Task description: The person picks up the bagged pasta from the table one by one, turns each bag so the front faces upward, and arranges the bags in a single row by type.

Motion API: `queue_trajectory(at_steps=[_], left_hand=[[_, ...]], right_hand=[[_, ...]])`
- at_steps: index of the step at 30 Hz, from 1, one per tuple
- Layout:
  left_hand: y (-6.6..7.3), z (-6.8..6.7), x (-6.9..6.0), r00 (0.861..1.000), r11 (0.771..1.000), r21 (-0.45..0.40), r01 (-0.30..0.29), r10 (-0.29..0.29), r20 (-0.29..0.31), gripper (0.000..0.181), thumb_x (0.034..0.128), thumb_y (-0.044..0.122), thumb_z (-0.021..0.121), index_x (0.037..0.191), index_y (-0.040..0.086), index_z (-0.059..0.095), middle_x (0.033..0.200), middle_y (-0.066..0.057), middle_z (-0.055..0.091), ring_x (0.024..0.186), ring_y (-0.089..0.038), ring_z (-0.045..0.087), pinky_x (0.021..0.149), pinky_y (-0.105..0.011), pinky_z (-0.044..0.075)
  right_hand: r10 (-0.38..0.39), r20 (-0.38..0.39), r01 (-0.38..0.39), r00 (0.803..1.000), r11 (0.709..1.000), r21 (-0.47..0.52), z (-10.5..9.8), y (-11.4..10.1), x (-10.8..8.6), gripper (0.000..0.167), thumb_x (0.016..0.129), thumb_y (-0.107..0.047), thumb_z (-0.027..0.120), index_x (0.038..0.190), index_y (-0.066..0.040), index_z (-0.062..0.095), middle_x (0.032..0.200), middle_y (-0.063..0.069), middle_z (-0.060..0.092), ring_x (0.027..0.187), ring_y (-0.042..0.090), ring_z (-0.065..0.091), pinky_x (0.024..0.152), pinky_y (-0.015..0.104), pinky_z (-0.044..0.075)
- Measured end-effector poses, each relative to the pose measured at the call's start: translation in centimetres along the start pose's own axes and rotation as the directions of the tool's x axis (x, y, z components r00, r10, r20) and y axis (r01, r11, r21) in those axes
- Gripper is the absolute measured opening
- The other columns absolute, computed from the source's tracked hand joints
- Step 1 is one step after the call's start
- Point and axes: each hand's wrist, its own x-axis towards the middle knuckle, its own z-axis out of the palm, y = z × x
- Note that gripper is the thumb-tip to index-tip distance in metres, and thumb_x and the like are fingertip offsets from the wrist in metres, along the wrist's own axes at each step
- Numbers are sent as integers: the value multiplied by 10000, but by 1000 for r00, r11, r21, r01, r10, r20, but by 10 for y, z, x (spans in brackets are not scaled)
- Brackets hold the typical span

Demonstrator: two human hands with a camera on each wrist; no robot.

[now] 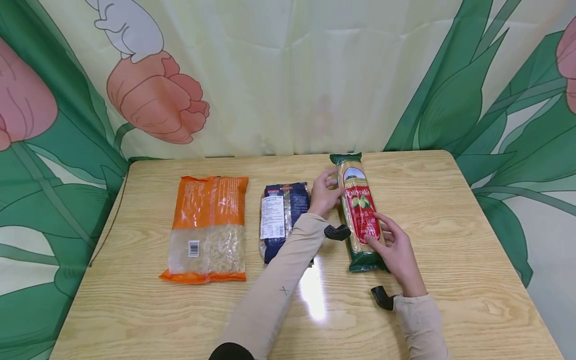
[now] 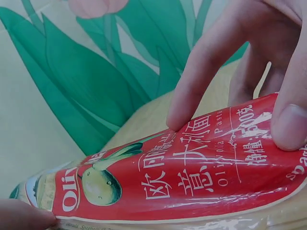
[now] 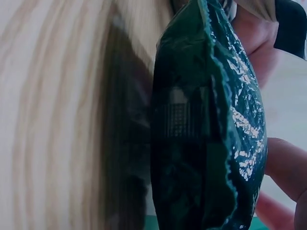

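- The spaghetti packet reads "Olivoilà", with "Olivoila Pasta" and "500克" below; the blue packet beside it reads "AGNESI".
- The spaghetti packet is on the right half of the table, its long axis running away from the person, far end angled slightly left, lettering facing up.
- The left hand's bent fingers hold its upper left edge.
- The right hand grips its lower part, thumb on the label, fingers along the right edge.

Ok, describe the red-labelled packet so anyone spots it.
On the wooden table, look right of the navy bag. The red-labelled packet is between left hand and right hand. It's long and slim with green ends, unlike that or the orange bag.
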Motion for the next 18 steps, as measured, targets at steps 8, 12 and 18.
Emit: queue_trajectory(at_steps=[8, 12, 18], left_hand=[[-8, 4, 3, 999, 997, 50, 51, -50, -20, 584, 874, -117, 653, 1403, 111, 554, 1204, -174, 668, 773, -263, 685, 570, -284, 574], [-7, 5, 2, 999, 994, 104, 44, -40, -36, 597, 859, -109, 668, 1400, 122, 561, 1229, -168, 661, 948, -322, 679, 727, -346, 597], [1, 3, -5, 999, 962, 269, -44, 48, -9, 579, 882, -62, 659, 1421, 111, 540, 1369, -145, 596, 1181, -316, 610, 928, -383, 554]], right_hand=[[33, 24, -32, 999, 998, -51, 3, -1, -1, 628, 949, -151, 683, 1499, -35, 401, 1329, 297, 545, 1094, 376, 621, 702, 140, 513], [59, 16, -57, 998, 995, -80, 1, -3, -4, 620, 953, -213, 684, 1491, -54, 421, 1363, 274, 524, 1130, 396, 611, 715, 123, 500], [63, -55, -68, 997, 993, -98, -8, -11, -16, 589, 934, -232, 709, 1435, -20, 483, 1403, 259, 444, 1201, 449, 569, 819, 200, 566]])
